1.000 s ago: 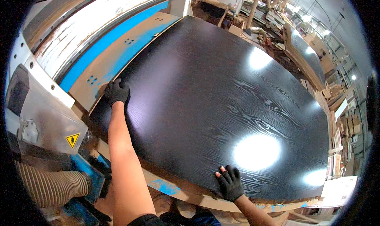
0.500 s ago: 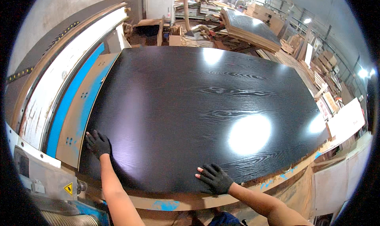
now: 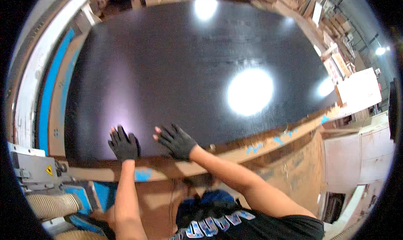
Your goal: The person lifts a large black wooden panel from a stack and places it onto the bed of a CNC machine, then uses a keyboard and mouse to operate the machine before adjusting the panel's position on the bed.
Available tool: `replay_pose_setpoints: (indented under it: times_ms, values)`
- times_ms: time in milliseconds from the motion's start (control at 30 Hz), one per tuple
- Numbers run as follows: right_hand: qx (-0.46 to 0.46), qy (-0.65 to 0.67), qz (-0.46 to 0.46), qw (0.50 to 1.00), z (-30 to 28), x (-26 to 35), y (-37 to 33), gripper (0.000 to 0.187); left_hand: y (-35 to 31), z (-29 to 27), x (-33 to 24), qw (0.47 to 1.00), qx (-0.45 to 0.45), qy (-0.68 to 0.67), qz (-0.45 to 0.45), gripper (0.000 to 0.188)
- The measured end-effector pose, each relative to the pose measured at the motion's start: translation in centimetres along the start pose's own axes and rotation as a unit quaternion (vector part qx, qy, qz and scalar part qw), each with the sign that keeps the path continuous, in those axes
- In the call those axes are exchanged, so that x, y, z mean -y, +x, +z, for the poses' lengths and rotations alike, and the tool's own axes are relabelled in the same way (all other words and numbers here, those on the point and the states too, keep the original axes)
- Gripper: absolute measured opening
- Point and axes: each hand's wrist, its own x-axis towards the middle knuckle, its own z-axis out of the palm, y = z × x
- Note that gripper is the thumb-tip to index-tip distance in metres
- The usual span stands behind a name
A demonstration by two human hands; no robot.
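Note:
A large dark sheet [image 3: 168, 72] with a glossy wood-grain face lies flat before me, bright lamp reflections on it. My left hand [image 3: 124, 144], in a black glove with bare fingertips, is open near the sheet's front edge, towards its left corner. A short way to the right, my right hand [image 3: 176, 141], gloved alike, is also open and lies at the same near edge, fingers pointing left and forward. Neither hand grips anything. How firmly the palms press on the sheet cannot be made out.
Along the sheet's left side runs a rail with a blue strip [image 3: 51, 97]. A grey machine housing [image 3: 35, 169] and a ribbed hose [image 3: 52, 205] stand at lower left. A pale table edge [image 3: 235, 157] borders the sheet in front. A white board [image 3: 360, 91] stands at right.
My view has tilted down. My left hand has left the sheet's left edge and moved right along the near side; my right hand has come left, so the two are closer together.

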Motion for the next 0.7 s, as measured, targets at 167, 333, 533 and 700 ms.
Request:
replay_pose_setpoints:
  times_ms: [167,333,533,700]
  values:
    - [-0.031,0.012,0.006,0.999,0.5,-0.3,1.1,0.054,-0.6,0.3,-4.5,0.997,0.016,0.016,-0.069,0.062]
    - [-0.041,-0.021,-0.01,0.999,0.0,0.1,1.5,0.06,-0.4,-0.5,-4.8,0.996,-0.008,-0.012,-0.084,0.061]
    - [-0.052,0.05,0.004,0.997,0.7,0.7,0.2,0.054,-1.7,1.1,-3.7,0.997,-0.013,0.0,-0.073,0.057]
    - [-0.046,0.035,0.0,0.998,1.4,0.5,0.4,0.059,-0.9,0.1,-3.8,0.997,-0.049,-0.024,-0.063,0.056]
